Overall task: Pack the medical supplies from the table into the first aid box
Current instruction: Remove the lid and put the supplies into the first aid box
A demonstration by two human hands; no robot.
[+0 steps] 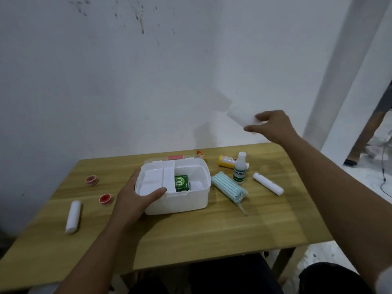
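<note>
From the head camera, I judge the packing to be in its early part: most of the supplies lie loose on the pale wooden table [191,234]. My left hand [135,196] rests spread on the near-left corner of the open white plastic first aid box [176,200], thumb along its front rim, steadying it. My right hand [273,126] is raised well above the table, up and to the right of the box, with fingers pinched on a blurred white block-shaped object [240,117]; I cannot tell what it is. The next move, as I read it, calls for bringing that object down and to the left, over the box's open right compartment, and letting go without knocking the tray.

Inside the box, a white divided tray insert [157,179] covers the part nearest my left hand. Beside it, the deeper space holds a green carton with white lettering [181,183], and nothing else I can make out.

Below my right hand wait a striped teal-and-white wrapped pack [228,186], a clear bottle with a white cap and green label [240,168], a yellow bottle lying down [226,161] and a white tube [267,183]. Left of my left hand lie two small red-centred tape rolls [91,180] and a white gauze roll [73,216].
</note>
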